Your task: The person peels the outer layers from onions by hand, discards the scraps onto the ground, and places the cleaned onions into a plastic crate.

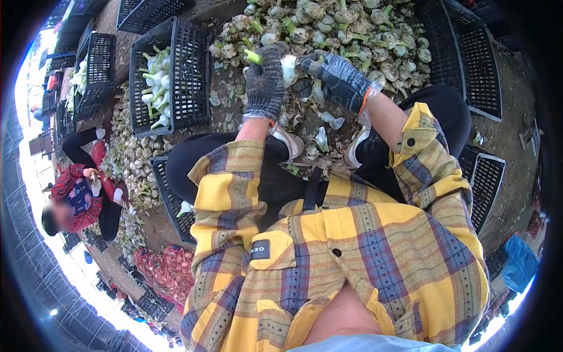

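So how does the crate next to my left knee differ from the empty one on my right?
The left crate holds trimmed white bulbs with green stems; the right crate shows only bare mesh. The left crate shows its whole rim, while the right crate is cut off by the dark edge of the view. Both are black plastic mesh and stand on the dirt beside the bulb pile.

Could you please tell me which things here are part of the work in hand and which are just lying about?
In use: left hand and right hand gripping the white bulb; bulb pile; crate of trimmed bulbs.

Lying about: empty crate; red onions; co-worker.
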A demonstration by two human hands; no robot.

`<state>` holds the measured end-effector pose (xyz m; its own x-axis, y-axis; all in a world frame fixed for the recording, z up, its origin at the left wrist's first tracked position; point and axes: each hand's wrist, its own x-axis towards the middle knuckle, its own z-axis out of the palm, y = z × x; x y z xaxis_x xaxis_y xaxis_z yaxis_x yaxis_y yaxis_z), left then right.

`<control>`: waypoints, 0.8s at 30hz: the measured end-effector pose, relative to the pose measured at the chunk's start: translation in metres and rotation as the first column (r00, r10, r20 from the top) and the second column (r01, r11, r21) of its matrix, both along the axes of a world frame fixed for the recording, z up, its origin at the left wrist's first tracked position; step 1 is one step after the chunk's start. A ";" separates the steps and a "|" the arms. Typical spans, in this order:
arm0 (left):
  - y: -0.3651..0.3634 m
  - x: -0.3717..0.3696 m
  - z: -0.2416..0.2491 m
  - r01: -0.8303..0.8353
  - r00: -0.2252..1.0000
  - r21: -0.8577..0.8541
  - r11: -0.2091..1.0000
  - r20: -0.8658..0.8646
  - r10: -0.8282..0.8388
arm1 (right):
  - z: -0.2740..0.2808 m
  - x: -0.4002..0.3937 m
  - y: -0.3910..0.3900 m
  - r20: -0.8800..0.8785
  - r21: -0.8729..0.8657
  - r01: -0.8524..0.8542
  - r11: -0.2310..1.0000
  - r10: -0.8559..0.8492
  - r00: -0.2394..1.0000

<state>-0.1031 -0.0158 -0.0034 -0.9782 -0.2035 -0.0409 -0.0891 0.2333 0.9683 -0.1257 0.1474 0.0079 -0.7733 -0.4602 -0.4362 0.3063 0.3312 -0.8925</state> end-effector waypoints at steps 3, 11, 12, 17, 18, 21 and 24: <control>-0.001 -0.001 0.005 -0.017 0.975 -0.087 0.996 0.218 0.036 | -0.009 0.003 -0.002 -0.108 0.024 0.027 0.999 -0.025 0.994; -0.008 -0.007 -0.005 -0.097 0.930 -0.064 0.993 0.350 0.114 | -0.005 0.001 0.000 -0.010 0.052 0.054 0.997 -0.054 0.999; -0.006 -0.006 0.001 -0.098 0.930 -0.064 0.993 0.349 0.114 | -0.004 0.001 0.001 -0.011 0.052 0.054 0.997 -0.054 0.999; -0.004 -0.006 0.001 -0.185 0.943 0.130 0.974 0.301 0.139 | -0.013 0.008 -0.012 -0.247 0.280 0.103 0.955 -0.032 0.968; -0.006 -0.008 -0.005 -0.184 0.943 0.128 0.975 0.301 0.139 | -0.019 0.006 -0.012 -0.388 0.491 0.117 0.863 0.096 0.917; -0.006 -0.011 -0.014 -0.153 0.985 0.540 0.827 0.145 0.088 | -0.015 0.001 -0.007 -0.215 0.267 0.035 0.963 0.024 0.976; -0.010 -0.006 -0.006 0.065 0.995 0.165 0.984 0.059 -0.075 | -0.030 0.008 0.004 -0.746 0.190 -0.064 0.980 0.186 0.639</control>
<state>-0.1096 -0.0258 -0.0094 -0.9840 -0.1199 -0.1319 -0.1422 0.0813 0.9865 -0.1181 0.1513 -0.0221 -0.7992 -0.5625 0.2117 -0.5095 0.4474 -0.7350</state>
